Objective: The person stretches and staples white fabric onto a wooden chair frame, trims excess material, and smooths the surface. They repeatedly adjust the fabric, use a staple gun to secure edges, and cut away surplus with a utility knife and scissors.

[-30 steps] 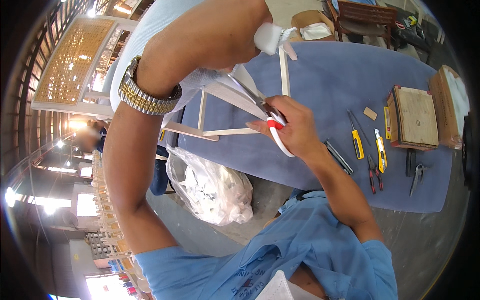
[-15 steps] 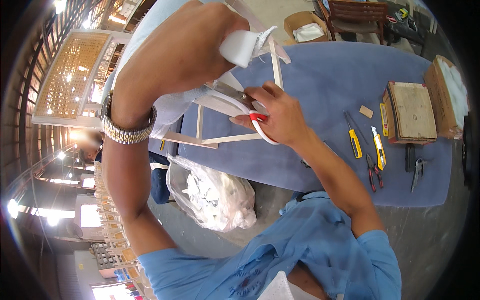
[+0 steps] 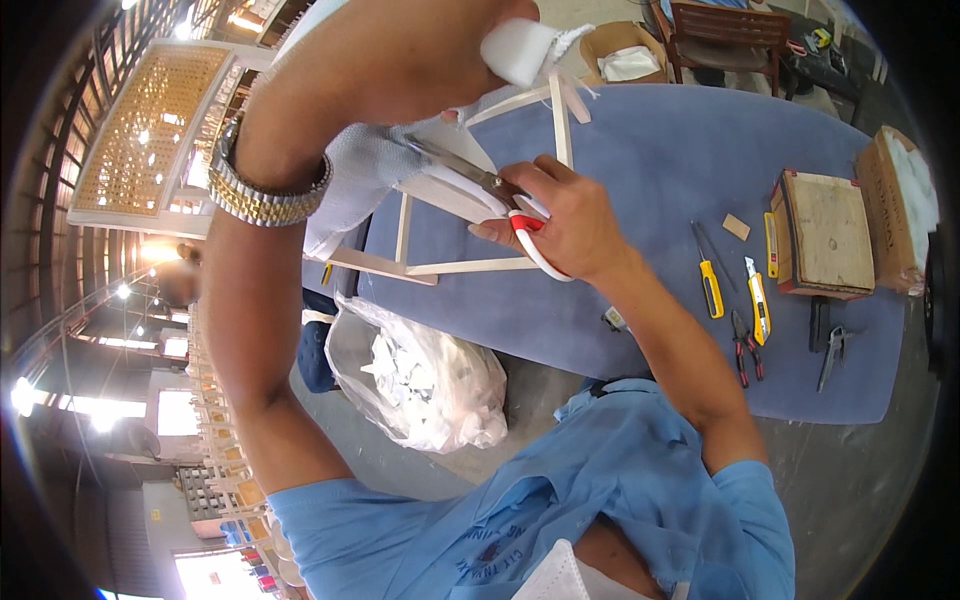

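Now, by label:
Right hand (image 3: 570, 215): fingers closed through scissors (image 3: 490, 190).
Left hand (image 3: 440, 40): gripping white foam (image 3: 515, 50).
Plastic bag (image 3: 415, 375): white scraps inside.
Cardboard box (image 3: 625, 55): white material inside.

Short blue sleeves (image 3: 640, 480) on both arms, a gold-and-silver link wristwatch (image 3: 262, 190) on the left

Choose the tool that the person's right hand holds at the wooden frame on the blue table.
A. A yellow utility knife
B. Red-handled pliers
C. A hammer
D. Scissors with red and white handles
D. The right hand grips scissors with red and white handle loops, blades pointing toward the white material on the wooden frame; the yellow utility knife and pliers lie untouched on the blue table.
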A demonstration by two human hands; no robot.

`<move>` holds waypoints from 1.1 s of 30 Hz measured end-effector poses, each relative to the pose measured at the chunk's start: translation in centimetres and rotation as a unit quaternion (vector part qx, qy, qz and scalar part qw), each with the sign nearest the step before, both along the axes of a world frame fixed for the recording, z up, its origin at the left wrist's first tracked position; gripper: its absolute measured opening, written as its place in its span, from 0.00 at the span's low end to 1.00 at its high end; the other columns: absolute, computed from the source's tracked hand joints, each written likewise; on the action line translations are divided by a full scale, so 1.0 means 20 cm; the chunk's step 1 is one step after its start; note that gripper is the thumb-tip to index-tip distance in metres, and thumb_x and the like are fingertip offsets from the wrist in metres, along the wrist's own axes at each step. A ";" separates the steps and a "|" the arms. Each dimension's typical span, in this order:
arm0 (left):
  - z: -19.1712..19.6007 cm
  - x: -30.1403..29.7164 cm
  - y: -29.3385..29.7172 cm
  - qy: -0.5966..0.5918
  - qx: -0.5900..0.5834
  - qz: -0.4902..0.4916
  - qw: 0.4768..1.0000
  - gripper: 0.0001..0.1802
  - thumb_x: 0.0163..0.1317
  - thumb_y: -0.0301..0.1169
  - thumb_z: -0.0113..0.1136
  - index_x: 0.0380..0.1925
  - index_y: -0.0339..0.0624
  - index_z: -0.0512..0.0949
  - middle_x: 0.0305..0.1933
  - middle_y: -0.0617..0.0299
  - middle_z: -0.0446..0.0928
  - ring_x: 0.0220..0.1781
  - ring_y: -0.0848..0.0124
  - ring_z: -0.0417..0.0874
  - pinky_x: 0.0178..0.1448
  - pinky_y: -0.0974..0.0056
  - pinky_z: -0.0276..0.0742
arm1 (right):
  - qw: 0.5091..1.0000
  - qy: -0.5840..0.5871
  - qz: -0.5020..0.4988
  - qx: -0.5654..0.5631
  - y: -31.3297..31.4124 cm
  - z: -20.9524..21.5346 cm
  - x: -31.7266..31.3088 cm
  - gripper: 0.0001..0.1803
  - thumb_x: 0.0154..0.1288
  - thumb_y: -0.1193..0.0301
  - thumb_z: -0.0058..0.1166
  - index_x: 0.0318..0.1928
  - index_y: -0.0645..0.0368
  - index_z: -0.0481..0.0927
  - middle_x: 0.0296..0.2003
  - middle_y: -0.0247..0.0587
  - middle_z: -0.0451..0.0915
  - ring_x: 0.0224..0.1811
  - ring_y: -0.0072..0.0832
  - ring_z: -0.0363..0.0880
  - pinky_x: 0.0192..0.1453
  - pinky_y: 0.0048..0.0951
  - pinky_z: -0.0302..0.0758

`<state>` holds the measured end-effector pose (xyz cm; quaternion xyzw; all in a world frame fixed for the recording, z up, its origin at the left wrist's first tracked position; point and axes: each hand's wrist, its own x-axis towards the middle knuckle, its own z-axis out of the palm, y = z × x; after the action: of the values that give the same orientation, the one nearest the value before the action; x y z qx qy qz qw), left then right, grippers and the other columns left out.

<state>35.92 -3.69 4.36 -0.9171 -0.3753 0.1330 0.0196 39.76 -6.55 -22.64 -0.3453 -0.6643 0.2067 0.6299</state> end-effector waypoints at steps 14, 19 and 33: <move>-0.13 -0.12 0.02 -0.014 0.163 -0.095 0.982 0.21 0.46 0.27 0.74 0.44 0.39 0.84 0.40 0.43 0.83 0.45 0.46 0.84 0.50 0.51 0.78 | 0.998 0.010 0.038 0.056 0.06 0.08 -0.05 0.26 0.55 0.48 0.73 0.39 0.58 0.82 0.30 0.42 0.80 0.28 0.41 0.82 0.32 0.40 0.77; -0.13 -0.16 0.01 -0.048 0.143 -0.082 0.985 0.22 0.43 0.23 0.74 0.43 0.40 0.84 0.41 0.44 0.84 0.46 0.44 0.84 0.51 0.51 0.78 | 0.999 0.002 0.035 0.031 0.04 0.07 -0.03 0.25 0.56 0.49 0.72 0.40 0.58 0.82 0.31 0.43 0.82 0.30 0.43 0.83 0.34 0.40 0.78; -0.31 -0.56 -0.44 -0.112 0.099 0.019 0.989 0.21 0.40 0.17 0.71 0.39 0.42 0.85 0.50 0.61 0.85 0.47 0.59 0.89 0.46 0.62 0.87 | 0.903 -0.057 0.377 -0.198 0.17 0.04 0.55 0.27 0.64 0.51 0.70 0.53 0.58 0.81 0.33 0.33 0.77 0.37 0.24 0.73 0.43 0.29 0.74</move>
<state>24.71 -12.45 -1.93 -0.9125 -0.4038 -0.0078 0.0652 50.77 -3.14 -21.80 -0.1980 -0.7252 0.5361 0.3841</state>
